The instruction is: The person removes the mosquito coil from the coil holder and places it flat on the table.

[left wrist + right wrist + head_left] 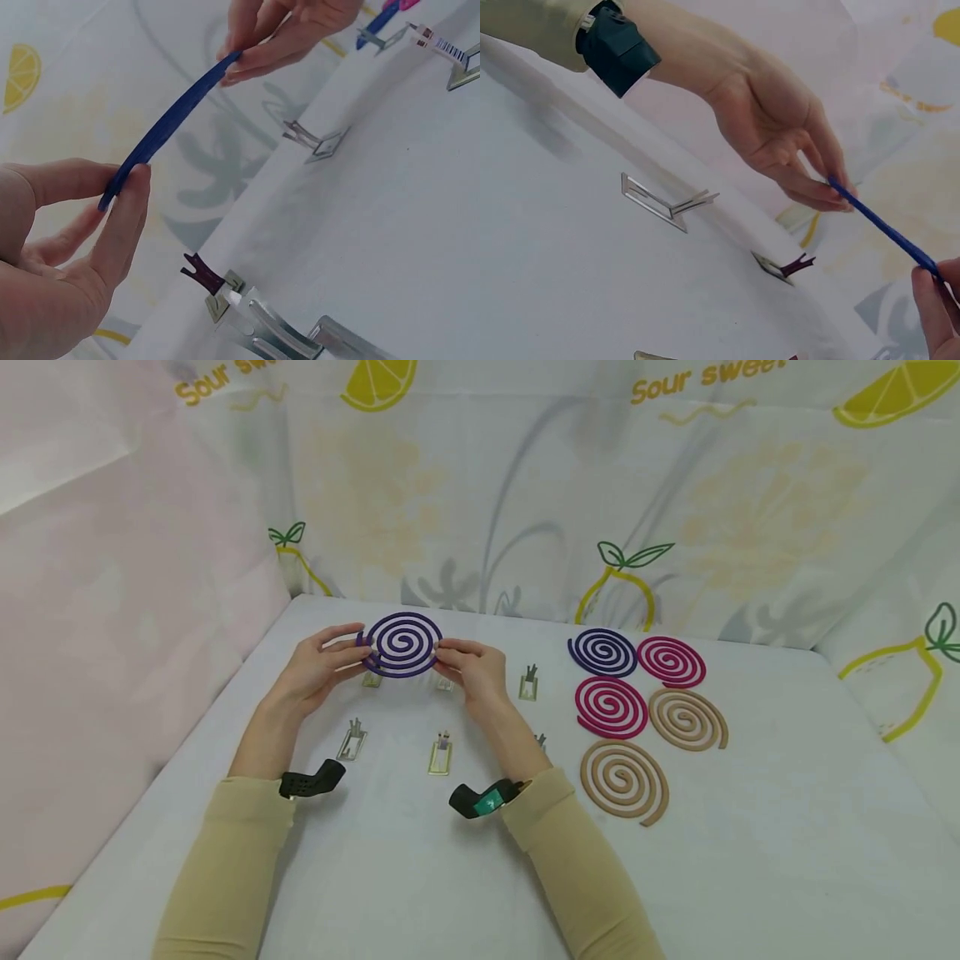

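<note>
Both hands hold a purple mosquito coil (404,644) by its opposite edges, raised above the table. My left hand (309,670) pinches the left rim between thumb and fingers. On the other side my right hand (482,678) pinches the right rim. From the wrist views the coil (169,129) is seen edge-on, looking blue and tilted. Beneath and around the hands stand small metal coil stands, such as one at the left (352,741) and one in the middle (442,743). Two stands behind the coil are partly hidden.
Right of the hands lie a purple coil (603,652), two magenta coils (611,707) and two tan coils (622,778). Another stand (529,682) is beyond the right hand; one more is partly covered by the right forearm. Printed cloth walls (465,485) enclose the white table (787,827).
</note>
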Tool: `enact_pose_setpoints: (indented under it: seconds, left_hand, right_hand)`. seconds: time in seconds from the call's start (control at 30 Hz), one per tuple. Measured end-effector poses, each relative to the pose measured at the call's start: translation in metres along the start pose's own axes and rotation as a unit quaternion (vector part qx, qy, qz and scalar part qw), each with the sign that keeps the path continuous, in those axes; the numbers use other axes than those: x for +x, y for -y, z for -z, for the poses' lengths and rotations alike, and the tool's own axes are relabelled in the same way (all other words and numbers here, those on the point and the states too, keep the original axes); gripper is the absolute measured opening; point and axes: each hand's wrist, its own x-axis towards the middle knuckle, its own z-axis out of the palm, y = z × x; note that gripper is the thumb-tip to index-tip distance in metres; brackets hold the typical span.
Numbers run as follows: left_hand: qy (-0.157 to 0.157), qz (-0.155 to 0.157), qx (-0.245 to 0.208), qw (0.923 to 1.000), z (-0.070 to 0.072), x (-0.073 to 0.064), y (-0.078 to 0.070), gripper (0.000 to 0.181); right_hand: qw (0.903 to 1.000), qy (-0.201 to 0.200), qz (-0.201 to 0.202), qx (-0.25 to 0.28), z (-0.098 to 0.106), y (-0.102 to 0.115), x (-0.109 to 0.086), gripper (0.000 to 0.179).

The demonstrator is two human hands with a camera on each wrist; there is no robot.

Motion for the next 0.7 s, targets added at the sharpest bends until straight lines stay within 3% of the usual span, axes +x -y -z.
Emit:
enact_pose_setpoints:
  seconds: [0.23, 0.7]
  left_hand:
    - [0.005, -0.005, -0.015, 0.9999, -0.009, 0.0, -0.002, 0.062]
    - [0.008, -0.011, -0.024, 0.9996, -0.013, -0.003, -0.006, 0.052]
  right_hand:
    - [0.9999, -0.01, -0.009, 0.01, 0.004, 0.009, 0.001, 0.024]
    - [0.9999, -0.008, -0.009, -0.009, 0.005, 0.017, -0.005, 0.024]
